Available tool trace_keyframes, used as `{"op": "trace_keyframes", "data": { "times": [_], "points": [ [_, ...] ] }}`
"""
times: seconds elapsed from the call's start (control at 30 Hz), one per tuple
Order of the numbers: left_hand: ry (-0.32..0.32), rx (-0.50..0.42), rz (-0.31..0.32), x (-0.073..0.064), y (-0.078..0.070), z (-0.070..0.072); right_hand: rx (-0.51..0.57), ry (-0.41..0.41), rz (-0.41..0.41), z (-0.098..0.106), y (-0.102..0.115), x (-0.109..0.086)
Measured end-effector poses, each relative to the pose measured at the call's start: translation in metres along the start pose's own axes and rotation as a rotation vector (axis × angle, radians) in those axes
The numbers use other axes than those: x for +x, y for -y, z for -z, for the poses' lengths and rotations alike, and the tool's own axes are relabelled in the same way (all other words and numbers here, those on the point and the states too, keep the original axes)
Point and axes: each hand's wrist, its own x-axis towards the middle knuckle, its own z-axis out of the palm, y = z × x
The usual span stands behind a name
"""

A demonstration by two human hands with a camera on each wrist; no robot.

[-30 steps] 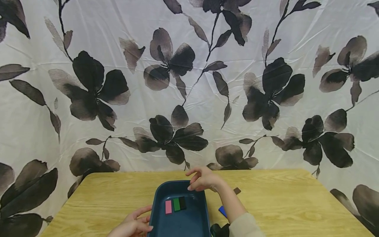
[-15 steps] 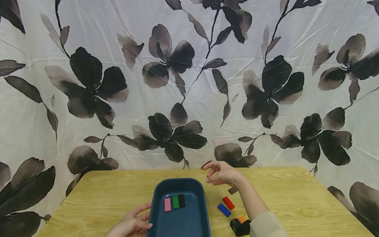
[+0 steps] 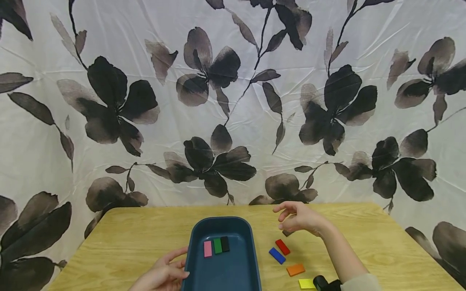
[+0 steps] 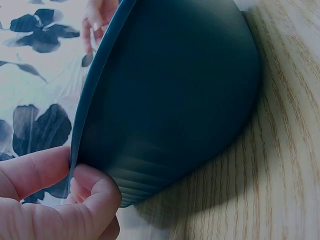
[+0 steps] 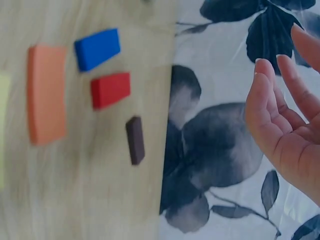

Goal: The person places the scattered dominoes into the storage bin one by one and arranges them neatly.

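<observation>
My left hand (image 3: 162,271) pinches the left rim of a dark blue plastic tray (image 3: 255,262); in the left wrist view, thumb and finger (image 4: 95,192) meet on that rim. Inside the tray lie a pink block (image 3: 207,248), a green block (image 3: 217,245) and a black block (image 3: 225,244). My right hand (image 3: 300,218) hovers with loosely bent fingers and nothing in them, above a partly hidden brown block (image 3: 287,233). On the table near it lie a red block (image 3: 282,247), a blue block (image 3: 277,256), an orange block (image 3: 295,270) and a yellow block (image 3: 306,283).
The wooden table (image 3: 145,226) ends at a hanging floral cloth (image 3: 276,121) along its back. A black wrist device (image 3: 324,283) sits by my right sleeve, close to the yellow block.
My right hand has moved right from over the tray's far edge to above the brown block. This uncovers the red, orange and yellow blocks. My left hand keeps its hold.
</observation>
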Motion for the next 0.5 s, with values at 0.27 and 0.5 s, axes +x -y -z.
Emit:
{"op": "trace_keyframes", "data": {
  "times": [0.27,0.5],
  "points": [
    [-0.007,0.014,0.0,0.0,0.0,-0.001,0.017,0.02,0.002,0.006,-0.015,-0.025],
    [-0.012,0.021,0.001,0.0,0.0,0.001,0.035,0.035,0.019,0.007,-0.027,-0.04]
  ]
}}
